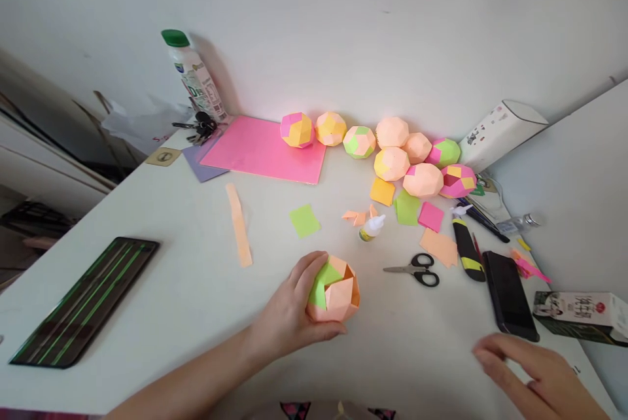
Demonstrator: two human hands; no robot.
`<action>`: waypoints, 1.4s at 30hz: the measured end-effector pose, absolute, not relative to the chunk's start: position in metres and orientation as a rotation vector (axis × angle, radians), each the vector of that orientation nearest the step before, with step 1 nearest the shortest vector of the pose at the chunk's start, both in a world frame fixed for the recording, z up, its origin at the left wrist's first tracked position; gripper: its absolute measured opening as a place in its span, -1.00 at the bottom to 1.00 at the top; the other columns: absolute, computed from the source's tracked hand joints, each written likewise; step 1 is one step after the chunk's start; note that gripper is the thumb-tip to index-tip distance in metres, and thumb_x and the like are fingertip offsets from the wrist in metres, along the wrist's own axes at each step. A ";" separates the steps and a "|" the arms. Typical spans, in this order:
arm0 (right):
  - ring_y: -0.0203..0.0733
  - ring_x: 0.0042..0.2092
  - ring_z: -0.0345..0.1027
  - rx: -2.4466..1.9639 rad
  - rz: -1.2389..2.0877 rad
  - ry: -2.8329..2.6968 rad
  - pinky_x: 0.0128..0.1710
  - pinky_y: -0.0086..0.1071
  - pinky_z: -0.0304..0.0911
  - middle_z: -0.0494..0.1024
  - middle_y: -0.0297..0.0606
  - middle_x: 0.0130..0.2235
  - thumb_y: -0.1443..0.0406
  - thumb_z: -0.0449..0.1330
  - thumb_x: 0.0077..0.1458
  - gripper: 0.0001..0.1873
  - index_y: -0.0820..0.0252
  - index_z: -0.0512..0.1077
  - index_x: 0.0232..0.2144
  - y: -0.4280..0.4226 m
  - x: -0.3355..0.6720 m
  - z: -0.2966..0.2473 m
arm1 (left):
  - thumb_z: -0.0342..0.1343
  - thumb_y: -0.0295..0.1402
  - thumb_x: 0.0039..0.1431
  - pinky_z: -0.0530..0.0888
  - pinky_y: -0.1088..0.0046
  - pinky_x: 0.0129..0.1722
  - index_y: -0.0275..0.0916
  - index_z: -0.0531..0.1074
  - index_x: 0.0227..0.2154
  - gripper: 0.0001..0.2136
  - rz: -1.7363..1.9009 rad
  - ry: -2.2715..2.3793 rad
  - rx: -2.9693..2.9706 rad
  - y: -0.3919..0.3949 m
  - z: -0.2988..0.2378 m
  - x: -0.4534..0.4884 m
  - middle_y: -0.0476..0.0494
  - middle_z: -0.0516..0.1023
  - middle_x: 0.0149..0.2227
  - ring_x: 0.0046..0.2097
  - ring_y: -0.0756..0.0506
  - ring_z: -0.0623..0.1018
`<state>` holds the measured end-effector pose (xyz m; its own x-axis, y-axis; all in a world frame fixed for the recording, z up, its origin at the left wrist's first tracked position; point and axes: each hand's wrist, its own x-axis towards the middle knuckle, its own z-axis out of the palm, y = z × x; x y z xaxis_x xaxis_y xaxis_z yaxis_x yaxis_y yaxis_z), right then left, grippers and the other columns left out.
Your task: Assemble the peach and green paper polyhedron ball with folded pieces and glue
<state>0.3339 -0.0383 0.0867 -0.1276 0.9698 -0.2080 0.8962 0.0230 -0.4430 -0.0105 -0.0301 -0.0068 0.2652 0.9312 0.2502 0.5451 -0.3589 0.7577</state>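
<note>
My left hand (pixel 289 305) is wrapped round a hollow folded-paper ball (pixel 338 299), peach with a light green patch on its left. Gaps show between the paper pieces at its upper right. To the right, above the table's front edge, my right hand (pixel 534 371) is slightly blurred, its thumb and finger tips together with nothing visible between them. Beyond the ball stands a small glue bottle (pixel 371 228) with a white tip, beside folded peach paper pieces (pixel 360 217). Scissors (pixel 417 269) with black handles lie right of the ball. A green paper square (pixel 305 220) lies behind it.
Several finished paper balls (pixel 391 163) line the wall. Sticky-note stacks (pixel 407 207), a cutter (pixel 468 250), a black phone (pixel 510 296) and a carton (pixel 581 312) occupy the right. Leftward are a peach strip (pixel 239 225), pink sheet (pixel 265 152), bottle (pixel 199 80) and dark case (pixel 86 302).
</note>
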 end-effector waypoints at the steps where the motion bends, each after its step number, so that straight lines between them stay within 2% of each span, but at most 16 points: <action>1: -0.15 -0.43 0.42 -1.771 0.937 -2.246 -0.41 -0.36 0.35 0.53 -0.25 -0.46 0.05 0.10 0.15 -0.66 0.11 0.45 -0.51 -0.033 0.309 0.094 | 0.36 -0.14 -0.07 0.46 0.00 0.04 -0.09 -0.14 0.27 -0.05 0.936 1.325 2.021 -0.031 -0.006 -0.011 -0.43 0.20 0.18 0.18 -0.38 0.36; 3: -0.18 -0.36 0.41 -1.509 1.101 -2.269 -0.42 -0.41 0.32 0.52 -0.25 -0.39 0.12 0.02 0.24 -0.70 0.10 0.44 -0.40 -0.017 0.260 0.102 | 0.35 -0.12 -0.07 0.46 0.00 0.04 -0.10 -0.16 0.28 -0.04 0.950 1.313 2.053 -0.031 -0.005 -0.010 -0.44 0.19 0.19 0.19 -0.39 0.35; 4: -0.16 -0.27 0.42 -1.440 1.100 -2.267 -0.42 -0.42 0.31 0.54 -0.23 -0.28 0.12 0.06 0.22 -0.76 0.09 0.44 -0.25 -0.008 0.239 0.103 | 0.35 -0.11 -0.06 0.46 0.00 0.04 -0.10 -0.17 0.28 -0.03 0.960 1.309 2.064 -0.032 -0.005 -0.010 -0.45 0.19 0.19 0.19 -0.40 0.35; 5: -0.15 -0.21 0.40 -1.374 1.094 -2.283 -0.35 -0.40 0.32 0.53 -0.20 -0.19 0.11 0.11 0.19 -0.72 0.09 0.41 -0.12 0.000 0.221 0.101 | 0.34 -0.10 -0.06 0.46 0.00 0.04 -0.11 -0.17 0.29 -0.03 0.969 1.310 2.071 -0.032 -0.005 -0.010 -0.45 0.19 0.19 0.19 -0.40 0.34; 6: -0.15 -0.18 0.39 -1.317 1.109 -2.296 -0.27 -0.37 0.32 0.52 -0.20 -0.17 0.12 0.13 0.18 -0.71 0.10 0.40 -0.10 0.008 0.207 0.099 | 0.34 -0.09 -0.06 0.46 0.00 0.04 -0.11 -0.18 0.29 -0.03 0.974 1.314 2.074 -0.032 -0.005 -0.010 -0.45 0.19 0.19 0.19 -0.40 0.34; 7: -0.17 -0.18 0.39 -1.285 1.163 -2.289 -0.25 -0.37 0.31 0.52 -0.21 -0.17 0.13 0.12 0.20 -0.73 0.11 0.40 -0.11 0.013 0.196 0.096 | 0.33 -0.09 -0.06 0.46 -0.01 0.04 -0.11 -0.19 0.29 -0.03 0.974 1.322 2.075 -0.032 -0.005 -0.010 -0.45 0.19 0.19 0.19 -0.41 0.34; 11: -0.27 -0.32 0.33 -1.287 1.313 -2.207 -0.38 -0.44 0.22 0.49 -0.30 -0.34 0.19 0.11 0.20 -0.83 0.16 0.40 -0.32 0.019 0.181 0.084 | 0.32 -0.06 -0.06 0.48 0.00 0.02 -0.15 -0.19 0.29 -0.02 0.949 1.360 2.079 -0.033 -0.004 -0.009 -0.48 0.21 0.18 0.18 -0.41 0.35; 14: -0.31 -0.40 0.25 -1.320 1.355 -2.131 -0.47 -0.47 0.14 0.43 -0.36 -0.42 0.25 0.15 0.14 -0.90 0.17 0.38 -0.37 0.015 0.178 0.078 | 0.33 -0.03 -0.09 0.49 0.01 0.01 -0.20 -0.16 0.28 0.00 0.944 1.368 2.100 -0.034 -0.002 -0.008 -0.50 0.23 0.18 0.16 -0.41 0.37; 17: -0.33 -0.46 0.16 -1.357 1.451 -2.059 -0.52 -0.47 0.08 0.36 -0.39 -0.49 0.26 0.15 0.13 -0.88 0.18 0.38 -0.42 0.011 0.174 0.073 | 0.34 -0.05 -0.09 0.49 0.02 0.02 -0.21 -0.13 0.28 -0.01 0.928 1.383 2.099 -0.035 -0.002 -0.008 -0.48 0.25 0.18 0.16 -0.40 0.38; 21: -0.35 -0.49 0.11 -1.306 1.444 -2.034 -0.50 -0.46 0.10 0.33 -0.41 -0.52 0.26 0.15 0.13 -0.81 0.18 0.36 -0.51 0.010 0.170 0.070 | 0.33 -0.07 -0.07 0.49 0.01 0.00 -0.21 -0.16 0.28 -0.02 0.893 1.363 2.115 -0.034 -0.004 -0.008 -0.49 0.23 0.18 0.16 -0.42 0.37; 31: -0.35 -0.48 0.16 -1.231 1.333 -2.151 -0.49 -0.46 0.11 0.32 -0.40 -0.52 0.32 0.16 0.11 -0.82 0.19 0.37 -0.53 0.012 0.169 0.067 | 0.28 0.00 -0.03 0.46 -0.03 0.04 -0.23 -0.21 0.29 -0.02 0.880 1.299 2.240 -0.035 -0.006 -0.007 -0.53 0.22 0.17 0.19 -0.44 0.33; 42: -0.38 -0.54 0.05 -1.319 1.392 -2.075 -0.55 -0.47 0.03 0.22 -0.45 -0.59 0.30 0.15 0.09 -0.80 0.20 0.32 -0.56 0.009 0.164 0.064 | 0.27 -0.02 -0.01 0.46 -0.06 0.04 -0.23 -0.30 0.29 0.01 0.857 1.304 2.225 -0.035 -0.008 -0.007 -0.55 0.18 0.18 0.20 -0.46 0.31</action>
<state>0.1644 0.0094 0.0641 -0.5251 0.8221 -0.2201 0.5155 0.1015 -0.8508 -0.0069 -0.0348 -0.0081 0.3697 0.8807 0.2961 0.6214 -0.4713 0.6258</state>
